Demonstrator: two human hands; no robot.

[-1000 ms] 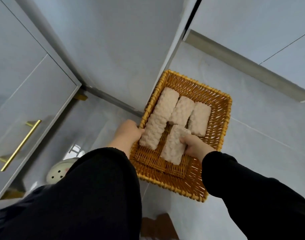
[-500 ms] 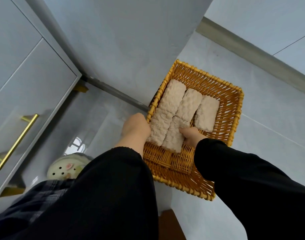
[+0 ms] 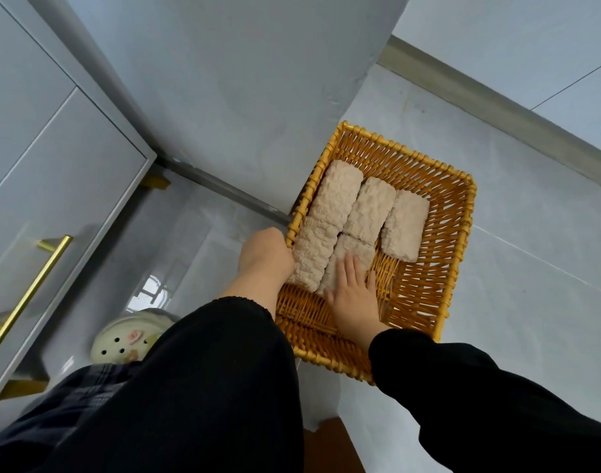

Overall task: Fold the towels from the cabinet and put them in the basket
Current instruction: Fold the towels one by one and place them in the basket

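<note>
Five folded beige towels (image 3: 340, 203) lie packed in a wicker basket (image 3: 457, 268) on the grey floor (image 3: 538, 302). The right hand (image 3: 353, 293) presses straight fingers flat on the near middle towel (image 3: 357, 245). The left hand (image 3: 266, 256) sits at the basket's left rim, its fingers hidden, so its grip cannot be told.

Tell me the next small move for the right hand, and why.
Probably lift the right hand off the near middle towel and withdraw: it lies flat under straight fingers, snug against its neighbours in the basket, and bare wicker beside it leaves room for another.
</note>
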